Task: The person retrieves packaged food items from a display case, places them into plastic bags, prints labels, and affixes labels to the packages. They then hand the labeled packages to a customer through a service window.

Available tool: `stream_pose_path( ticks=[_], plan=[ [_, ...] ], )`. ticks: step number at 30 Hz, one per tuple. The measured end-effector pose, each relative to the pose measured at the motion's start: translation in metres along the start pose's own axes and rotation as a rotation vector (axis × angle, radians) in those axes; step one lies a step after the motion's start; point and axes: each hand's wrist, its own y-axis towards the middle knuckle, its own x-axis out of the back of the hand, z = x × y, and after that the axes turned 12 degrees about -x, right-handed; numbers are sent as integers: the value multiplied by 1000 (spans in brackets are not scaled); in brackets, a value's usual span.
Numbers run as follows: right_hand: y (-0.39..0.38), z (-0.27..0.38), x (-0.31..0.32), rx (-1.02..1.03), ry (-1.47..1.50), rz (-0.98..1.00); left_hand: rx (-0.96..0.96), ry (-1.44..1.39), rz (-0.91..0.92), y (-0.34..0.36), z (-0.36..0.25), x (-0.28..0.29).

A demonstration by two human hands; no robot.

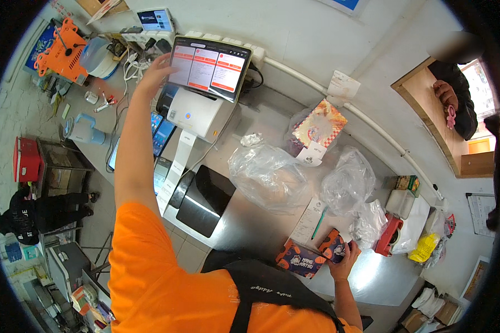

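My left hand (156, 76) is raised at the left edge of a tablet screen (216, 64), fingers stretched out and holding nothing. The screen shows several white panels with red bars. My right hand (345, 262) grips the side of a small dark blue and orange patterned box (332, 246). A second, wider box (300, 260) of like pattern stands against its left side. Beyond the boxes lie a paper slip (308, 225) and a green pen (319, 223). Below the tablet, a white printer (197, 114) has a long paper strip (178, 169) hanging from it.
Clear plastic bags (269, 177) spread over the metal counter, near a patterned packet (319, 125). A black flat-screen device (206, 200) lies left of them. On the right sit a red tape dispenser (390, 236) and crumpled foil (368, 225). Other people appear at far left and the right-hand window opening (455, 161).
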Motion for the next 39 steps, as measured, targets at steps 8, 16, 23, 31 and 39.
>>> stream_pose_path(
  ticks=[8, 16, 23, 31, 39],
  plan=[
    [0, 4, 8, -70, 54, 44, -61, 42, -117, -4, 35, 31],
    [1, 12, 19, -112, 17, 60, -505, 369, -513, 2, 78, 56],
    [0, 6, 19, -99, 53, 68, -738, 780, -529, -163, -32, -95],
    [-5, -8, 15, -82, 98, 91, -534, 395, 100, -353, -38, -338],
    [1, -30, 17, 40, 206, 260, -465, 332, 788, -490, -22, -488]
  ],
)
